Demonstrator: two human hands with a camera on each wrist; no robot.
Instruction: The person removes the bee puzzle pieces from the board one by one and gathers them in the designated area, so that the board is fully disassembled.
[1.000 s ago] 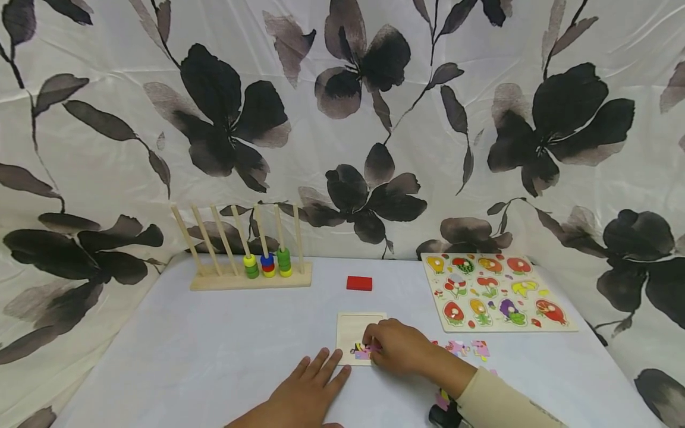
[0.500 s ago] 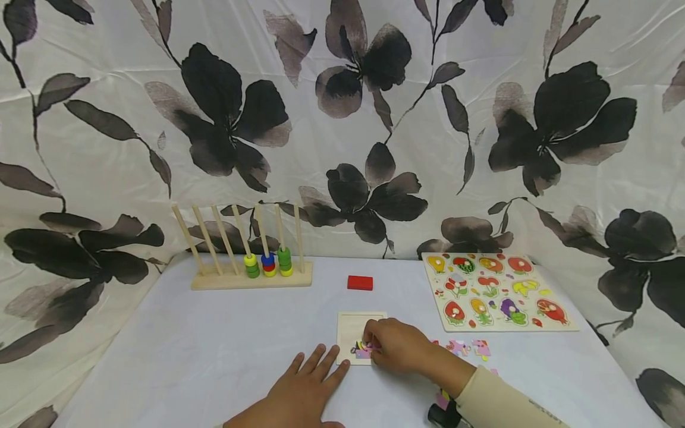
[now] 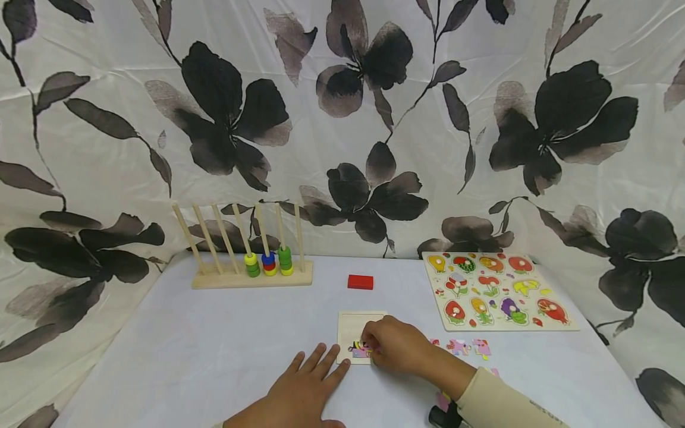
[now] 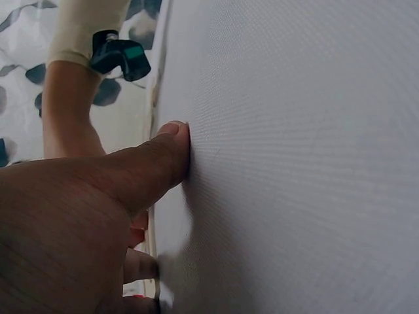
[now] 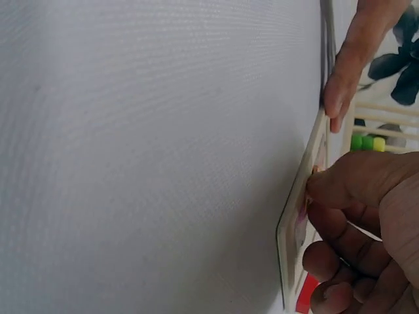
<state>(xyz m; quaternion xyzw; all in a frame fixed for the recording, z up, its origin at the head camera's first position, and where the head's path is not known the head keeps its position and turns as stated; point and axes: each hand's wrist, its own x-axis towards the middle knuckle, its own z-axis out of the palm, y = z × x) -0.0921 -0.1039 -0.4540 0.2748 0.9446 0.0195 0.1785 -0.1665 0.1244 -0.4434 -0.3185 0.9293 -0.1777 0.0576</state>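
A small wooden puzzle tray lies on the white table in front of me, with a few joined jigsaw pieces showing a bee on pink near its lower edge. My right hand pinches a jigsaw piece low over the tray, thumb and index finger together; the fingers mostly hide it. In the right wrist view the thumb sits right at the pieces inside the tray's rim. My left hand rests flat with fingers spread, its fingertips at the tray's lower left corner.
Loose pink jigsaw pieces lie right of the tray, some partly behind the right forearm. A red block is behind the tray. At back left stands a peg rack with coloured rings; at right lies a fruit puzzle board.
The right fingers and the jigsaw pieces in the tray have shifted slightly left. The left hand barely moved, its fingers staying by the corner.
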